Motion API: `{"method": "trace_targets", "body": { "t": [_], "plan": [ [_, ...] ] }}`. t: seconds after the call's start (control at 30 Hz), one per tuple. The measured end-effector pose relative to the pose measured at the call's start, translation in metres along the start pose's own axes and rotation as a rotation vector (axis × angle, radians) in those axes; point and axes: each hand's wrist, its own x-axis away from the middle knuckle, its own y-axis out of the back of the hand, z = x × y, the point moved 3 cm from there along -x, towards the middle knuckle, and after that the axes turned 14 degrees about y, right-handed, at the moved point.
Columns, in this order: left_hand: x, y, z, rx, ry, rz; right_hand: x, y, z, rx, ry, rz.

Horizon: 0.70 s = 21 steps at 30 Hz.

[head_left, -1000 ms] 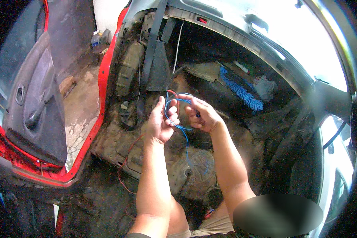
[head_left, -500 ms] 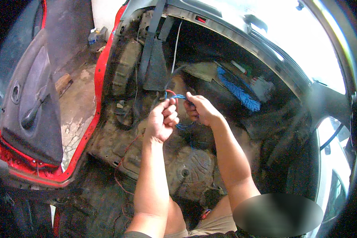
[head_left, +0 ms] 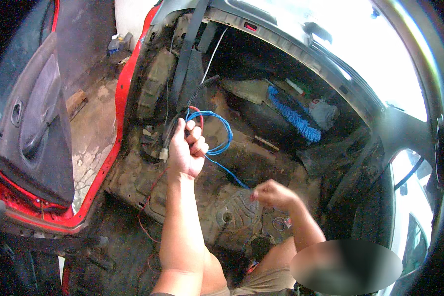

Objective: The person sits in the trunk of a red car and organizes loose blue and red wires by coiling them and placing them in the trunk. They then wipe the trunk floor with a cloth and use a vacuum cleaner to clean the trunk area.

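My left hand (head_left: 186,152) is raised over the stripped car floor (head_left: 133,172) and grips a bundle of wires: a looped blue wire (head_left: 221,129), a red wire (head_left: 196,111) and a black corrugated conduit (head_left: 176,123). The blue wire runs down and to the right to my right hand (head_left: 274,193), which is low, blurred, and pinches the wire's far end. A thin red wire (head_left: 144,209) trails from the bundle down across the floor.
An open red car door (head_left: 29,148) with a dark inner panel stands at the left, cracked concrete ground (head_left: 91,133) beside it. A seat belt (head_left: 187,49) hangs at the back. A blue mop-like brush (head_left: 293,116) lies at the far right.
My hands were together on the wires in front of me. Now my right hand has dropped down and right, pulling the blue wire out, while my left hand stays up holding the bundle.
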Motion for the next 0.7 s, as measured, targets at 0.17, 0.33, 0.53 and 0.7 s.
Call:
{"method": "trace_targets", "body": {
  "t": [0.17, 0.33, 0.53, 0.7],
  "plan": [
    [-0.014, -0.012, 0.038, -0.292, 0.143, -0.083, -0.100, 0.113, 0.081, 1.048, -0.014, -0.673],
    [-0.019, 0.002, 0.043, -0.392, 0.104, -0.230, -0.142, 0.010, 0.198, 1.071, 0.274, -0.605],
    [-0.008, 0.012, 0.012, -0.143, 0.007, -0.126, -0.087, -0.076, 0.159, 0.700, 0.202, -0.483],
    [-0.005, -0.005, 0.015, 0.018, -0.045, -0.164, -0.028, -0.085, 0.050, 0.089, -0.010, -0.275]
  ]
}}
